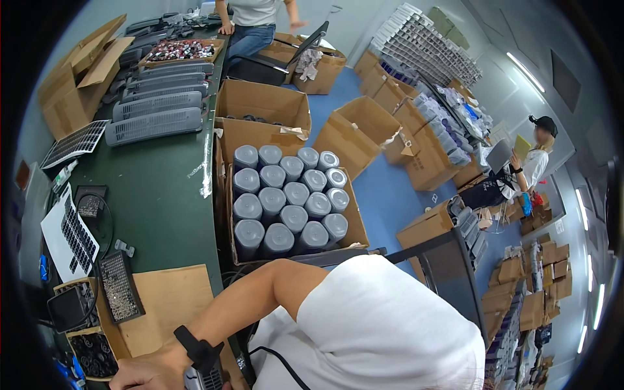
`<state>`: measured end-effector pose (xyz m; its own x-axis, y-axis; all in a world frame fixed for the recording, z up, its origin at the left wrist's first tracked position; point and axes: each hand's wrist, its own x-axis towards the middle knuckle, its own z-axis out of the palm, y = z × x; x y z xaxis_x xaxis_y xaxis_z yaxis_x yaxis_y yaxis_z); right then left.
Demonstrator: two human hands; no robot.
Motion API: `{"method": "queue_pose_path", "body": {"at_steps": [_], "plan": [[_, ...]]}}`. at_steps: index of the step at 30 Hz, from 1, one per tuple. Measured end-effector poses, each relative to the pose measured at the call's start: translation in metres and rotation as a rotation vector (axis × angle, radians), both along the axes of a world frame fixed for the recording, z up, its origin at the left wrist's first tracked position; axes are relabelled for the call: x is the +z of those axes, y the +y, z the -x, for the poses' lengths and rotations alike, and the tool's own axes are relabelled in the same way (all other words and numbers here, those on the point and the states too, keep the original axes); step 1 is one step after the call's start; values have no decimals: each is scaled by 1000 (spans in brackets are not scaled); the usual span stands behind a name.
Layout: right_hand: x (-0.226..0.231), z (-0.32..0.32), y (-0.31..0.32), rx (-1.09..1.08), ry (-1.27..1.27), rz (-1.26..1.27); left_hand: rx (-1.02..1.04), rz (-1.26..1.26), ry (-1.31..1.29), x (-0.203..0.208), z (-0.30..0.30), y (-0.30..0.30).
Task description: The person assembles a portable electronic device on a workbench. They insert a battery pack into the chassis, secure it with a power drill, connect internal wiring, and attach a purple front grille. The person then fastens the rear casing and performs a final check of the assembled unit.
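Note:
My right hand is at the lower left edge, a black band around its wrist. Its fingers are cut off by the frame's edge, so what they hold does not show. Just below the wrist, partly hidden, is a grey slotted plastic part; I cannot tell whether the hand touches it. My left hand is out of sight. Close to the right hand stands a small carton with black round parts inside. A flat cardboard sheet lies on the green table beside my forearm.
Beside the table, a carton holds several grey capped cylinders. Long grey slotted housings, a tray of small red parts and a dark tray of screws are on the table. Two people sit farther off.

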<state>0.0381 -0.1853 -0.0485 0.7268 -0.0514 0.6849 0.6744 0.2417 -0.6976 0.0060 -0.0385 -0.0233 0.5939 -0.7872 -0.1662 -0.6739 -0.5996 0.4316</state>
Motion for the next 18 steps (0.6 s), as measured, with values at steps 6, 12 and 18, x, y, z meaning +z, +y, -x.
{"method": "queue_pose_path", "body": {"at_steps": [6,12,18], "plan": [[13,14,-7,-45,97,17,-86,72,-139,-3,5,-3],[46,14,5,-27,35,-231,48,307,-141,-20,-3,53],[63,14,14,140,245,-204,311,25,-86,0,-6,126]]}}
